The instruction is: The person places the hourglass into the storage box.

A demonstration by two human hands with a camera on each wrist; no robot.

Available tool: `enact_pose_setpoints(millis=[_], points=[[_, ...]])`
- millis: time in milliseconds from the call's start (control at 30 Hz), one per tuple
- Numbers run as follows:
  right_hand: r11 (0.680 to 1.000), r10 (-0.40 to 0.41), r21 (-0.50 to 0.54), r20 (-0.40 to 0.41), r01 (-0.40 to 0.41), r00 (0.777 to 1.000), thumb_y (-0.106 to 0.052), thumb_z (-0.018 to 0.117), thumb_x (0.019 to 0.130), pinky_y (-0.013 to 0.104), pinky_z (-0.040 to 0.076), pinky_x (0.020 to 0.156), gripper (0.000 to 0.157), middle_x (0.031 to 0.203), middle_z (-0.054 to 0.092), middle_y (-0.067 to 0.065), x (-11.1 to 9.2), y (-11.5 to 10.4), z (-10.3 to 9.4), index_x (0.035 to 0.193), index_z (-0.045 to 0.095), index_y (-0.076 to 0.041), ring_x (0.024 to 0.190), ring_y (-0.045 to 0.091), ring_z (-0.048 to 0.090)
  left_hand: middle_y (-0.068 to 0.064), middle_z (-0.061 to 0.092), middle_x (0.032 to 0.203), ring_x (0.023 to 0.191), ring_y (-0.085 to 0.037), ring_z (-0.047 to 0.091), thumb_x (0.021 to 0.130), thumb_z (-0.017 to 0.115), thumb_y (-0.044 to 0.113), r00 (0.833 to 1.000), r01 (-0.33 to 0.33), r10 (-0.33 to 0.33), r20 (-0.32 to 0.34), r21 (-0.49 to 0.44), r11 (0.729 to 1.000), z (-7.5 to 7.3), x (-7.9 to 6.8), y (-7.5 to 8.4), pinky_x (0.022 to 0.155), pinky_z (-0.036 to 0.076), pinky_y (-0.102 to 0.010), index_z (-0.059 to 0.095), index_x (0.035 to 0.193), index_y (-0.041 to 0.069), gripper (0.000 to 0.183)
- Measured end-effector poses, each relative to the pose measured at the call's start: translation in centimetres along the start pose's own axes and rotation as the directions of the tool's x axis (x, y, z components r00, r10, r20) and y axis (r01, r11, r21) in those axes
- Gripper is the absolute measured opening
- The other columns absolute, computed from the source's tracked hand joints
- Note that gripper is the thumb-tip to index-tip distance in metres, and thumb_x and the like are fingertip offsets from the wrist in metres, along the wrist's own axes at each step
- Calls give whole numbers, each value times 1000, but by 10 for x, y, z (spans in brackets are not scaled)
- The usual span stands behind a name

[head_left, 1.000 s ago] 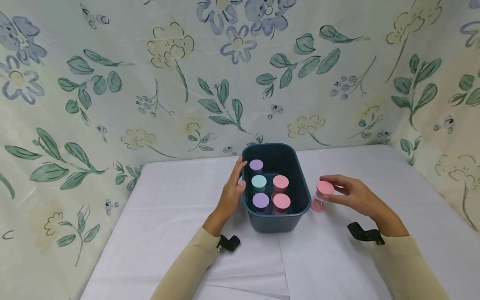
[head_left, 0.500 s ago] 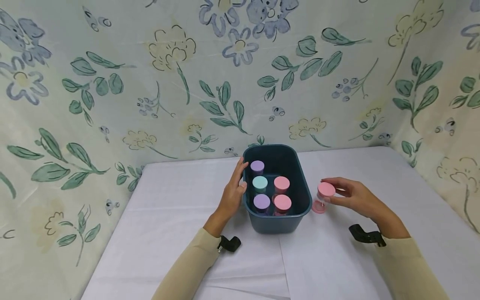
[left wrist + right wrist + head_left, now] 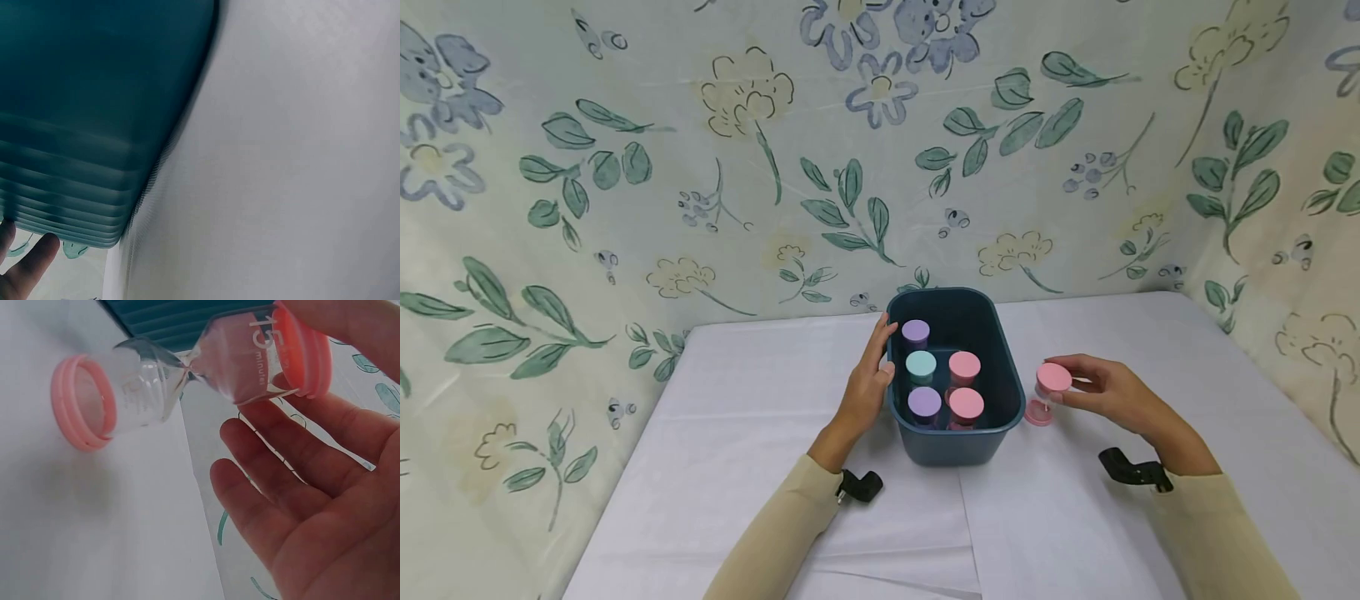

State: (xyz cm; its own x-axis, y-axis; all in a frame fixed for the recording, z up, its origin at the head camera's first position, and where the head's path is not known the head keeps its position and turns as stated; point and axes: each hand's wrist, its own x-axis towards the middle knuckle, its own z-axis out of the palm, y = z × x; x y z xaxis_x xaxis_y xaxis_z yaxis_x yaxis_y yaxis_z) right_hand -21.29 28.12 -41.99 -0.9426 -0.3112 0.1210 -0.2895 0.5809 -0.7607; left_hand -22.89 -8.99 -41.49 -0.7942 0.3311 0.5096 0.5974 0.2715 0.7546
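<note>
My right hand (image 3: 1105, 385) pinches a sand timer (image 3: 240, 359) by its upper pink cap, between thumb and fingers. The clear glass reads "15 minutes", pink sand sits in the upper bulb, and the lower pink cap is close over the cloth. This timer is just right of a dark teal bin (image 3: 951, 450). Against the bin's left side rests my left hand (image 3: 863, 387), fingers extended along the rim. Inside the bin stand two purple-capped timers (image 3: 924, 402), one mint-capped timer (image 3: 921, 365) and two pink-capped timers (image 3: 966, 404); their lower parts are mostly hidden.
A white cloth (image 3: 737, 467) with a few creases covers the table. Behind and beside it hangs a floral curtain (image 3: 737, 208), close to the bin's far end. Each wrist carries a black camera mount (image 3: 861, 486).
</note>
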Motion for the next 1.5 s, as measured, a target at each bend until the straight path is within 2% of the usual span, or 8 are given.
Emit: enact_pose_setpoints(millis=[333, 533, 767, 1000, 1200, 1500], points=[[1000, -2, 8, -5, 2, 1000, -30, 69, 88, 22, 53, 82, 54, 128, 59, 14, -2, 2, 0, 134, 53, -6, 114, 31, 57, -21, 12, 159, 146, -34, 13, 94, 33, 8, 1000, -6, 6, -10, 3, 1000, 2, -1, 3, 113, 17, -58, 26, 149, -4, 57], [1000, -19, 23, -5, 19, 1000, -28, 69, 89, 21, 52, 81, 51, 126, 60, 14, -3, 3, -1, 132, 53, -6, 108, 8, 59, -21, 12, 159, 146, -34, 14, 95, 34, 10, 1000, -7, 7, -17, 3, 1000, 4, -2, 5, 112, 17, -58, 26, 148, -4, 56], [999, -35, 29, -12, 35, 999, -27, 69, 89, 21, 52, 81, 51, 124, 60, 14, -7, 0, 2, 131, 53, -4, 107, 14, 61, -19, 12, 159, 146, -33, 13, 96, 34, 11, 1000, 10, -10, -15, 4, 1000, 6, -6, 7, 112, 18, -58, 26, 149, -3, 55], [998, -57, 26, -16, 57, 998, -26, 69, 89, 21, 52, 81, 48, 122, 61, 13, -10, -7, 3, 130, 54, -5, 105, 6, 61, -15, 11, 161, 147, -30, 13, 96, 33, 11, 999, 28, -28, -19, -4, 1000, 9, -10, 5, 113, 17, -57, 25, 150, -1, 56], [996, -82, 30, -35, 83, 996, -24, 69, 89, 17, 50, 81, 47, 119, 63, 12, -4, -15, 0, 129, 55, -5, 100, 1, 61, -16, 11, 160, 147, -31, 13, 96, 33, 12, 999, 36, -36, -31, 5, 999, 9, -6, 4, 113, 17, -57, 25, 150, -2, 56], [997, -57, 48, -51, 59, 997, -27, 69, 89, 17, 50, 81, 50, 120, 63, 13, 5, -21, -1, 130, 54, -5, 100, 0, 61, -19, 11, 160, 146, -34, 13, 95, 33, 11, 999, 36, -36, -32, 1, 999, 10, 1, 3, 112, 17, -58, 26, 149, -4, 56]])
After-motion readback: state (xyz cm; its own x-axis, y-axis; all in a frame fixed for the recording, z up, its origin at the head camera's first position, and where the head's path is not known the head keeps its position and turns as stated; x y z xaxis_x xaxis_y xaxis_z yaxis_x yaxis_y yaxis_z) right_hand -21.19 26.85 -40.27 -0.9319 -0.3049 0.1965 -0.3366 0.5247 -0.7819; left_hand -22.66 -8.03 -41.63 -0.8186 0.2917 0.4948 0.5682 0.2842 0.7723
